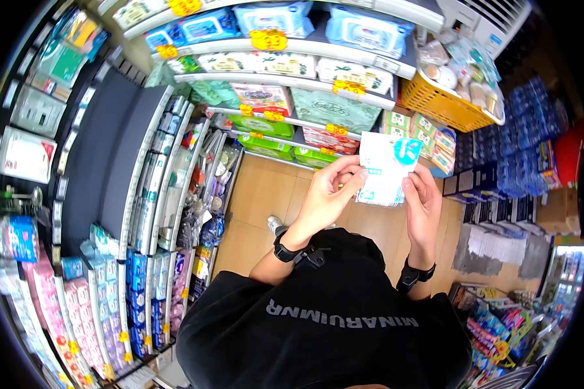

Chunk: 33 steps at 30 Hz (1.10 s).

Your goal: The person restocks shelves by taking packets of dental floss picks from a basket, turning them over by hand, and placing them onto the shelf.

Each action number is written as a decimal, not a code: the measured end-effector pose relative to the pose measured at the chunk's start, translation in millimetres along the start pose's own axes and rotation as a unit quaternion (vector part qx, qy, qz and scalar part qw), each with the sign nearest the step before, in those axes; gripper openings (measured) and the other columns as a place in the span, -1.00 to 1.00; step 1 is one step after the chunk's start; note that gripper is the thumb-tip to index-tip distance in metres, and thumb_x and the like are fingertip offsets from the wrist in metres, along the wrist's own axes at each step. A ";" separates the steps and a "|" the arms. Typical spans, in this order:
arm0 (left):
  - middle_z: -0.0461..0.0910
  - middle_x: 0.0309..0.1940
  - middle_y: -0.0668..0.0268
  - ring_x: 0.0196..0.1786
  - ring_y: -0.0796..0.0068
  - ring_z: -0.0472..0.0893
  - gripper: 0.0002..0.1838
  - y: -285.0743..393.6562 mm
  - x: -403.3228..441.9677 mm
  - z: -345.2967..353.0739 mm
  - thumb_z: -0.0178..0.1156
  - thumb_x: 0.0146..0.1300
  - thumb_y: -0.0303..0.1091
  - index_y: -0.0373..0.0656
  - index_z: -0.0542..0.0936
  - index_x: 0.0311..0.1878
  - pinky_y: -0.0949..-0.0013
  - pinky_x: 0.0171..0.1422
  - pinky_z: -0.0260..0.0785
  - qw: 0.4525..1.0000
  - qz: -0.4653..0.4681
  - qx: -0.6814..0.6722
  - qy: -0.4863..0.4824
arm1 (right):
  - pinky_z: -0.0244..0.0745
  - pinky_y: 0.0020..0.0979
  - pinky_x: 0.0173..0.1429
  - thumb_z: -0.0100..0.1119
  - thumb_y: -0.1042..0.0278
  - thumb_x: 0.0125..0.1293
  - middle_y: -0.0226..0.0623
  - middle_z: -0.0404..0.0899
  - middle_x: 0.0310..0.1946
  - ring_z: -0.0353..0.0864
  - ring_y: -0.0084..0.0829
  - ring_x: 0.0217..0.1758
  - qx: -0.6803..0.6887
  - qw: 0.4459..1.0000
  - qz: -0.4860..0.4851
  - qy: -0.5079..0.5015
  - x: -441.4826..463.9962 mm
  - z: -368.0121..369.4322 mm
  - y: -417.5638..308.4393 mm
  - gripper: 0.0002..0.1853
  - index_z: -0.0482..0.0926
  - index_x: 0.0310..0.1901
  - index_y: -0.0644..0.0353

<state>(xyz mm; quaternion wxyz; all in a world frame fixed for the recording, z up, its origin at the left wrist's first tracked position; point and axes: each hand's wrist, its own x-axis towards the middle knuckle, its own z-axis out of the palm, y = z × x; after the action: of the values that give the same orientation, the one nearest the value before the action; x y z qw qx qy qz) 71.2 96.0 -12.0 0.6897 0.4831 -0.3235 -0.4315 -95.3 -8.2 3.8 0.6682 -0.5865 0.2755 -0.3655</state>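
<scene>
In the head view, the person looks down over a black garment (344, 292), which has light letters across the chest. Both hands are raised in front of the body and hold together one white packet (384, 170) with turquoise print (the small text on it is not readable for me). The left hand (334, 194) grips the packet at its left edge, with the thumb pressed on it and the fingers bent. The right hand (423, 202) pinches the opposite edge, the thumb lying on the front side. So both grips are closed on this packet, which is held upright above the tiled floor (256, 201). Each wrist wears a black band (280, 249).

Beyond the packet stand shelves with blue wipes packs (211, 24) and green packs (263, 126), and yellow price tags (268, 40) are fixed along their edges. To the right of these shelves is a yellow basket (428, 97), filled with mixed goods. On the left side there is a dark shelf (104, 168), with many small packages near it.
</scene>
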 end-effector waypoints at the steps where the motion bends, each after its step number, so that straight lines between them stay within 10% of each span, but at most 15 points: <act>1: 0.65 -0.18 0.39 -0.16 0.73 0.58 -0.64 2.0 -2.9 -4.1 0.23 0.44 -0.42 -0.37 0.53 0.23 0.57 -0.15 0.43 1.000 0.001 -0.007 0.007 | 0.39 -0.57 0.11 0.09 0.50 0.50 -0.33 0.67 -0.05 0.56 -0.64 0.01 -0.004 1.000 -0.001 -0.009 2.6 4.6 0.6 -0.64 0.43 0.27 0.39; 33: 0.70 -0.27 0.40 -0.29 0.77 0.57 -0.75 86.6 -193.0 -208.2 0.28 0.42 -0.37 -0.35 0.65 0.03 0.60 -0.22 0.39 0.889 0.132 -0.017 0.437 | 0.45 -0.57 0.09 0.17 0.59 0.43 -0.29 0.66 -0.09 0.61 -0.61 -0.03 0.008 0.876 0.083 -0.476 29.9 315.3 46.2 -0.68 0.45 0.18 0.37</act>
<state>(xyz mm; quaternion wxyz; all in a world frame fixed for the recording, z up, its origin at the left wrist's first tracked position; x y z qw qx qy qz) 194.7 365.8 -3.2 0.8203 0.5636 -0.0426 -0.0869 180.9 153.3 10.6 0.7513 -0.6591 -0.0306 0.0122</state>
